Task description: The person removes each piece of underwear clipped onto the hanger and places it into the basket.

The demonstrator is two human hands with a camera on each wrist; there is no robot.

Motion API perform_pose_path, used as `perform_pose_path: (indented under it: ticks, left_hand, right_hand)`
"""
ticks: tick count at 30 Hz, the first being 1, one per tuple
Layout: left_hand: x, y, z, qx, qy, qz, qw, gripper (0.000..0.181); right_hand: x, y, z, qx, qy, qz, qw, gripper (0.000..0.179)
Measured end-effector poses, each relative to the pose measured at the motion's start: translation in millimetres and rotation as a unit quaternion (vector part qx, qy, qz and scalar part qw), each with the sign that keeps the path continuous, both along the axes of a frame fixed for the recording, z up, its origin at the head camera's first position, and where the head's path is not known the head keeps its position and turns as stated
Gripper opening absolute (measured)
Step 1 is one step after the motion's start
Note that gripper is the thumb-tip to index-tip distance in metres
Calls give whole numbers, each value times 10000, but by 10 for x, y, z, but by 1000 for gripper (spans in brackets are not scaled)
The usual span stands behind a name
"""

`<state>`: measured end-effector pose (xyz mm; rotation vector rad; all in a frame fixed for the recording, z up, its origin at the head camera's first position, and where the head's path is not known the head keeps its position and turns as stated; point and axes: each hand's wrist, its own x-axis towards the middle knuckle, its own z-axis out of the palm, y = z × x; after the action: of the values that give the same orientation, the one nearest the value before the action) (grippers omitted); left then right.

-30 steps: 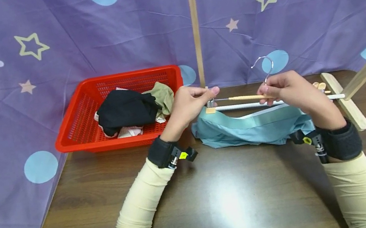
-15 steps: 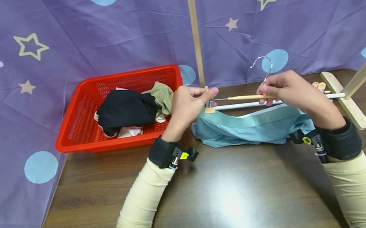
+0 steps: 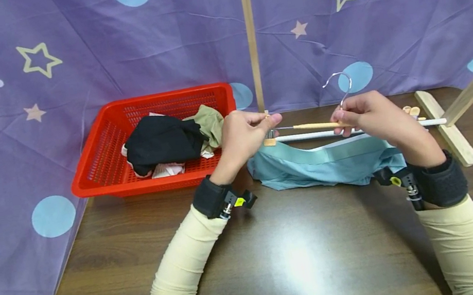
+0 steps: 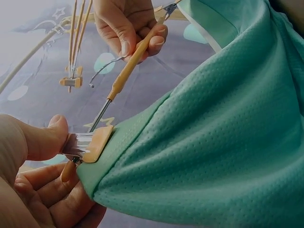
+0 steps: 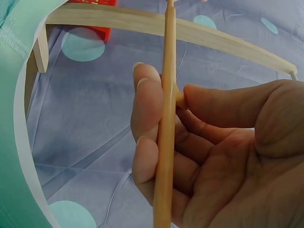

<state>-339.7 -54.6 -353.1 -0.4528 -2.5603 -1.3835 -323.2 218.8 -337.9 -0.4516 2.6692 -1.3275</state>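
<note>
A clip hanger (image 3: 314, 126) with a wooden bar and a metal hook is held level above the table. My right hand (image 3: 367, 112) grips its bar near the hook, fingers curled round the wood in the right wrist view. At the bar's left end my left hand (image 3: 243, 133) pinches the hanger's clip (image 4: 99, 144) between thumb and fingers. A teal garment (image 3: 325, 163) with a wide waistband hangs below; its corner lies at the clip's wooden pad. In the left wrist view, another metal clip at the far end also meets the waistband, partly cut off by the frame.
A red basket (image 3: 101, 183) with black, olive and white clothes stands to the left. A wooden rack with an upright post (image 3: 251, 35), a white rod (image 3: 298, 137) and a foot (image 3: 452, 142) stands behind and right. More clip hangers (image 4: 73, 57) show beyond.
Both hands keep their hold on the hanger and hardly move. The head view has shifted slightly; the garment hangs as before.
</note>
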Motion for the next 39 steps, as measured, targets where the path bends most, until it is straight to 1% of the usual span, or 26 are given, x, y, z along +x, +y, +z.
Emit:
perform_pose_path:
  ticks: [6,12,18,22,28,34,39]
  left_hand:
    - [-3,-3,-14,-54,264,64,9996,22]
    - [-17,-6,-28,21,406,20,9992,22]
    - [-32,-8,-42,-203,508,45,9985,21]
    - [-28,-12,-36,-323,514,35,9981,21]
    - [-44,-12,-46,-372,462,-15,9982,23]
    - [-46,-10,-36,-263,238,-58,9994,21]
    - [-37,-11,-15,-289,222,-34,9993,19]
  right_hand:
    - [1,-15,-8,88,58,6,9999,27]
    - [-7,-19,-9,138,13,12,9999,28]
    - [-24,-22,-20,203,-113,27,9997,29]
    - [-36,-25,-35,213,-170,48,9996,28]
    - [-44,-15,-46,231,-178,51,9996,29]
    - [-42,-10,-36,246,-163,61,9995,29]
    - [-36,-7,-29,216,-184,75,9996,29]
